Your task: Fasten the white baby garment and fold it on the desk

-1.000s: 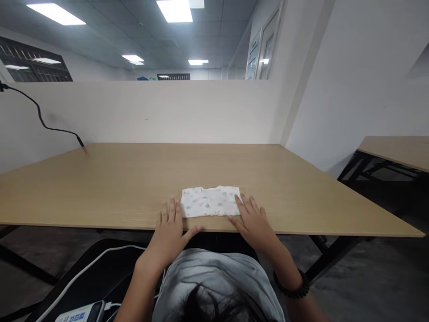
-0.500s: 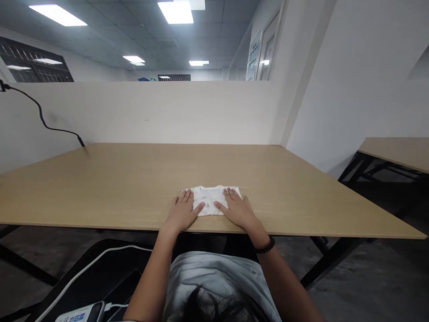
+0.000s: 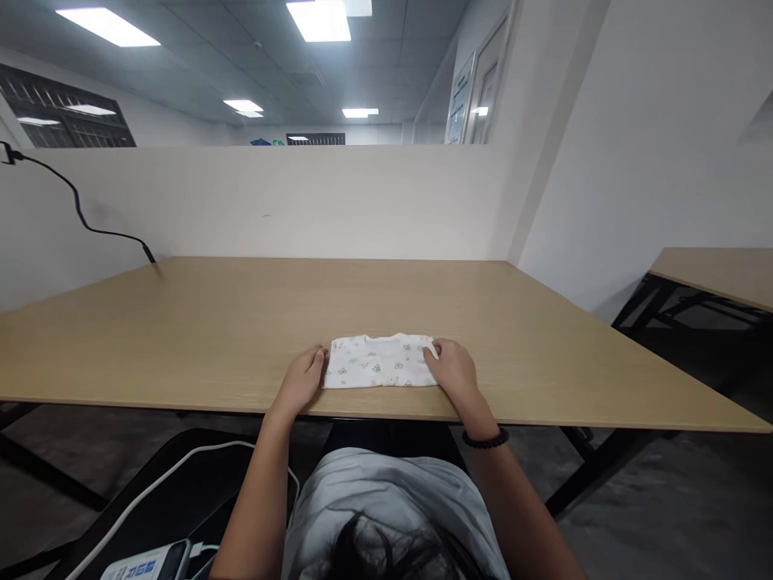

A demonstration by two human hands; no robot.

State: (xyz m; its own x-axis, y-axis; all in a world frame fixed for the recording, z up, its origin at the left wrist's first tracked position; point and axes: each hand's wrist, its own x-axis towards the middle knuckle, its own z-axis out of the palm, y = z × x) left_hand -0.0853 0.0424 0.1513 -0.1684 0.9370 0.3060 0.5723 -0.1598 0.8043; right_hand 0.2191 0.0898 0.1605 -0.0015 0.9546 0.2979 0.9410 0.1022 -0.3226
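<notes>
A small white baby shirt (image 3: 379,362) with a scattered coloured print lies folded into a flat, wide rectangle near the front edge of the table. Its neckline dips at the middle of the far side. At the left edge of the shirt is my left hand (image 3: 300,379), its fingers closed and its thumb pressed in against the cloth's side. My right hand (image 3: 456,370) pinches the right edge, thumb on top and fingers curled behind the far corner. The fingertips under the cloth are hidden.
The wooden table (image 3: 254,306) reaches back to a low white partition (image 3: 338,201). A black cable (image 3: 78,205) hangs at the left. Below the front edge, a white power bank (image 3: 148,562) with a white cord lies on a black seat (image 3: 163,475). Another table (image 3: 718,270) stands at the right.
Both hands have moved outward from lying flat on the shirt to its left and right edges, and their fingers have closed. More of the printed front now shows.
</notes>
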